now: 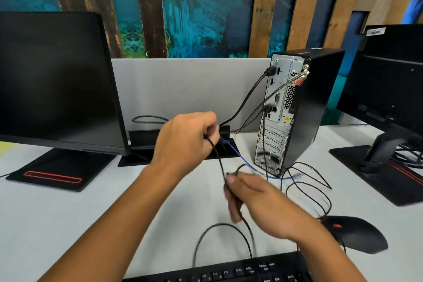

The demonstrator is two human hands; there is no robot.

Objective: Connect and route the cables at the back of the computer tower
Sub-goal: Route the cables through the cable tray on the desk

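A black computer tower (306, 107) stands upright on the white desk, its rear port panel (278, 103) facing me. Black cables are plugged in high and midway on the panel. My left hand (185, 137) is closed around a thin black cable (218, 158), which runs down to my right hand (254, 199). That hand, blurred by motion, pinches the same cable lower down, left of the tower's base. The cable loops on toward the keyboard (229, 272). A blue network cable (242, 161) lies loose from the desk's cable slot past the tower's foot.
A black monitor (55, 80) stands at the left, another monitor (386, 89) at the right. A black mouse (357, 233) lies right of my right wrist, its thin cord looped beside the tower. A grey divider panel (190, 89) closes the desk's back, with a cable slot (178, 142) below it.
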